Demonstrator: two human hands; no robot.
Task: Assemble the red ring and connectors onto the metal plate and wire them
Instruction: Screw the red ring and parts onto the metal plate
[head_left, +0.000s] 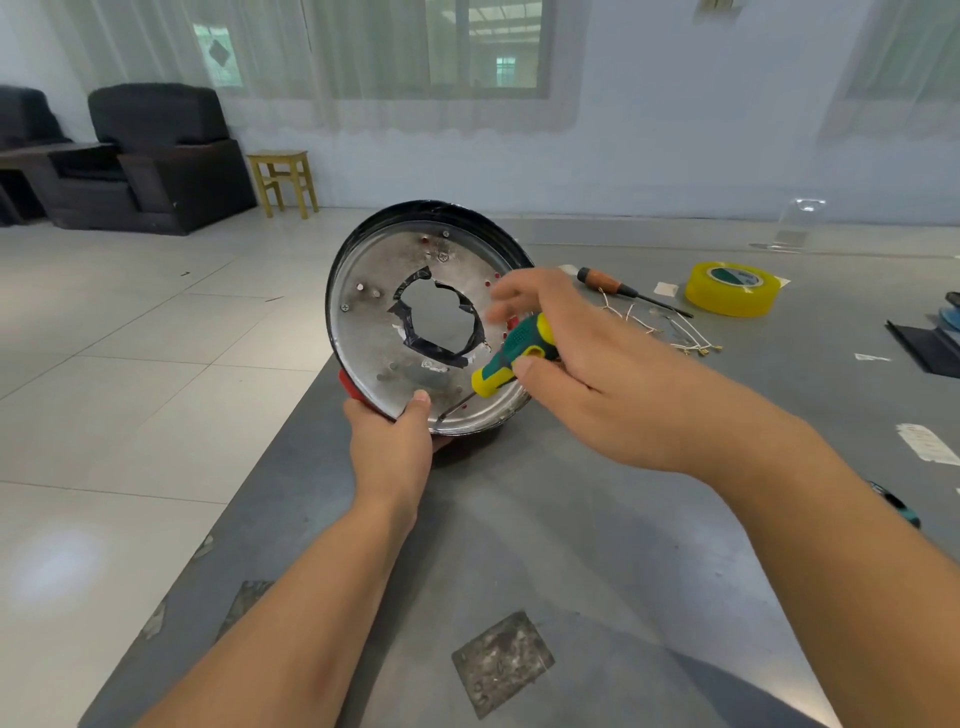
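Right hand (582, 364) grips the green-and-yellow screwdriver (511, 356), tip down at the lower rim of the metal plate (374, 332), mid-frame. Left hand (392, 434) clamps the plate's bottom edge, tilted up off the desk (571, 545); the red ring (349, 387) peeks behind. Looks like fastening's underway. Wires (670, 332) lie loose right of centre, so wiring's seemingly still ahead.

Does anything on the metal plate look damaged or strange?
Yes. The hole in the middle of the metal plate has a jagged, torn edge, patched unevenly with black tape. The plate's surface also looks stained and scratched.
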